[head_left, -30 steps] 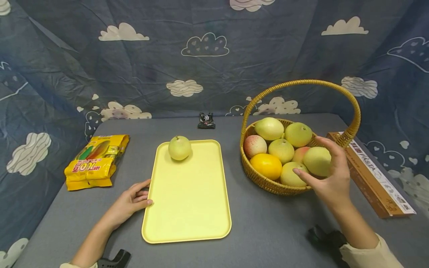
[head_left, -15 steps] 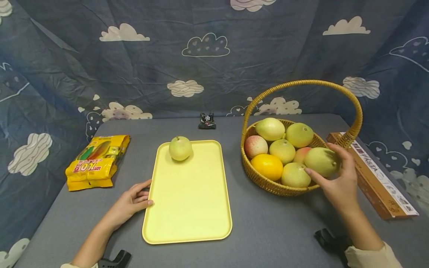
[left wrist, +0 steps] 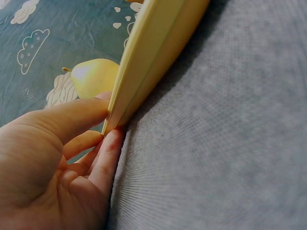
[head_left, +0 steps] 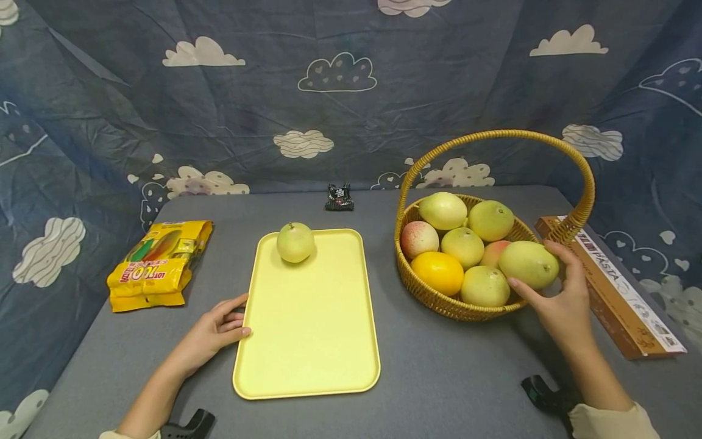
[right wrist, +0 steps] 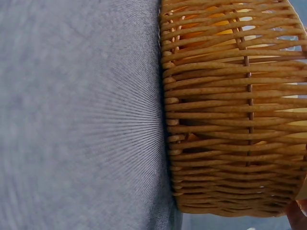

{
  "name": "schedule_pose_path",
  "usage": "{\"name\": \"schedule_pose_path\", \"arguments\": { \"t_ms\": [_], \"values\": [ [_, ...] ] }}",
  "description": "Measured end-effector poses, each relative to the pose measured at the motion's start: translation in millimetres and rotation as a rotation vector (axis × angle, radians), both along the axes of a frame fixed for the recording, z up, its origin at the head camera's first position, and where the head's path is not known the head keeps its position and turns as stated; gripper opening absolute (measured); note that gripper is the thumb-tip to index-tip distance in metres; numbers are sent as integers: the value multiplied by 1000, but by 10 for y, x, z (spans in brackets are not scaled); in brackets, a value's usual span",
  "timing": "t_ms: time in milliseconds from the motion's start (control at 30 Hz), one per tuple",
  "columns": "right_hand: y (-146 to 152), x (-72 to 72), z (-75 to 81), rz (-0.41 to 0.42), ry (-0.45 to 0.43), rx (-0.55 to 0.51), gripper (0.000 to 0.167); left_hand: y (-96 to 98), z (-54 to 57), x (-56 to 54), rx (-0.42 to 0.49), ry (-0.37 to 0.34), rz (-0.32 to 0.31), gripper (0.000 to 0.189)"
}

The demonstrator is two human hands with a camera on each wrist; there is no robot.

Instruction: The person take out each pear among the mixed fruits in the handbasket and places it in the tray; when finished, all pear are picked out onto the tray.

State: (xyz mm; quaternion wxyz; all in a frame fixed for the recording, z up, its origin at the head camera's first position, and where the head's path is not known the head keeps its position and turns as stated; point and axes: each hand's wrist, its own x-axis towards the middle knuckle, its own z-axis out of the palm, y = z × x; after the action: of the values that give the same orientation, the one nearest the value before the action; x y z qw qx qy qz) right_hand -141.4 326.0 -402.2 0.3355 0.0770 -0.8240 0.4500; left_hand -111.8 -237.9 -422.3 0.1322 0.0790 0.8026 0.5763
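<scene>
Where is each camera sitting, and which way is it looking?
Head: on the person's head, looking forward and down at the tray and basket; the left hand, right hand and forearms show.
Left wrist: on that wrist, looking along the tray's edge toward the cloud cloth, tipped sideways; the left hand shows large.
Right wrist: on that wrist, looking low and close at the basket's woven side, also sideways; just a bit of the right hand shows, lower right.
Shared: head and left wrist both show the left hand, the tray and its fruit.

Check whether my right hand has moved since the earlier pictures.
Yes: in the head view, your right hand has shifted right relative to the basket, toward the pasta box.
</scene>
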Motion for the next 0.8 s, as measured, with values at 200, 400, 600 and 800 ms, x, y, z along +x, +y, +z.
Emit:
{"name": "schedule_pose_path", "arguments": {
  "t_ms": [200, 400, 600, 800],
  "values": [
    [274, -115, -279, 23, -56, 16, 94, 2, 0, -1, 1, 7, -2, 72],
    [181, -45, -158, 36, -67, 7, 93, -7, -13, -4, 16, 19, -11, 71],
    [-202, 170, 262, 9, -27, -46, 86, -6, -11, -4, 9, 14, -6, 71],
    [-305, 219, 324, 84, 67, -102, 85, -8, -2, -2, 16, 4, -10, 71]
  ]
}}
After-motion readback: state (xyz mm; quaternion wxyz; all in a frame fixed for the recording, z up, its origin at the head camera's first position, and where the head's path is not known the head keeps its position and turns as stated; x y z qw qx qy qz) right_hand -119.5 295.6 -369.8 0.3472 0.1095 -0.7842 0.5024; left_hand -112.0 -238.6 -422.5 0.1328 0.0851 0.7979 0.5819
